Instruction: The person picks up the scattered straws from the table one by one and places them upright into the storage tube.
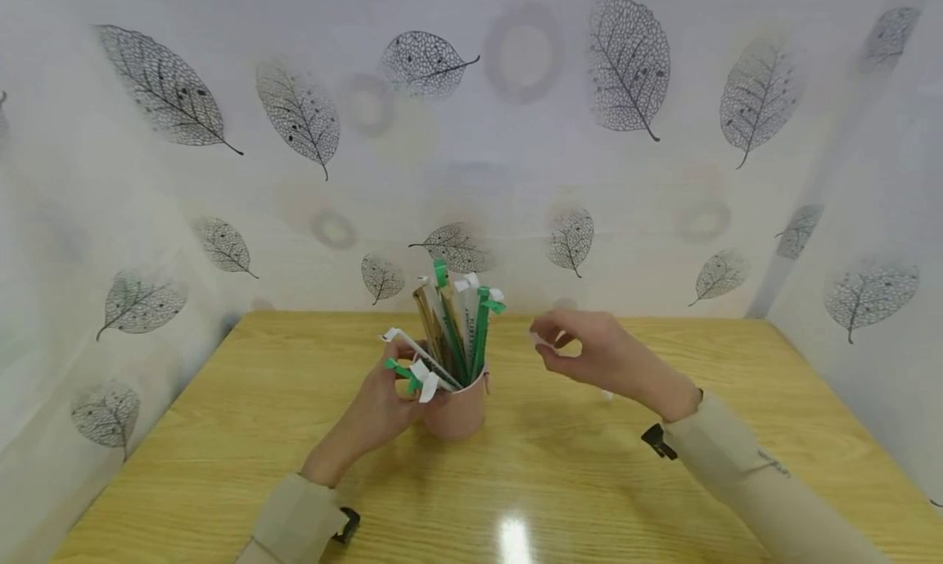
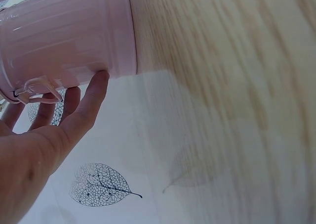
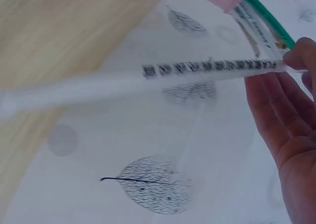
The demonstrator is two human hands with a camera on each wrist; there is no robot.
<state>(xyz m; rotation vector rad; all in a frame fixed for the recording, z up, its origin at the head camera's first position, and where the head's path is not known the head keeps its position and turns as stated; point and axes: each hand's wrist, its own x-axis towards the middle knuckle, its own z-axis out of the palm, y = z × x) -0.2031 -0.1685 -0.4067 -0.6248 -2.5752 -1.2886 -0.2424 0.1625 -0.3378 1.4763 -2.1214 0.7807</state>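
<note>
A small pink metal bucket with a side handle stands on the table, packed with paper-wrapped straws in green, white and brown. My left hand grips the bucket's left side, fingertips against its wall in the left wrist view. Several straws lean out over that hand, their wrapper ends loose. To the right of the bucket, my right hand is raised above the table. It pinches one end of a white wrapped straw with black printing; most of this straw is hidden in the head view.
The wooden table runs back to a pale cloth printed with skeleton leaves, which also hangs along both sides. Black straps show at the cuffs. Light glares off the table's front.
</note>
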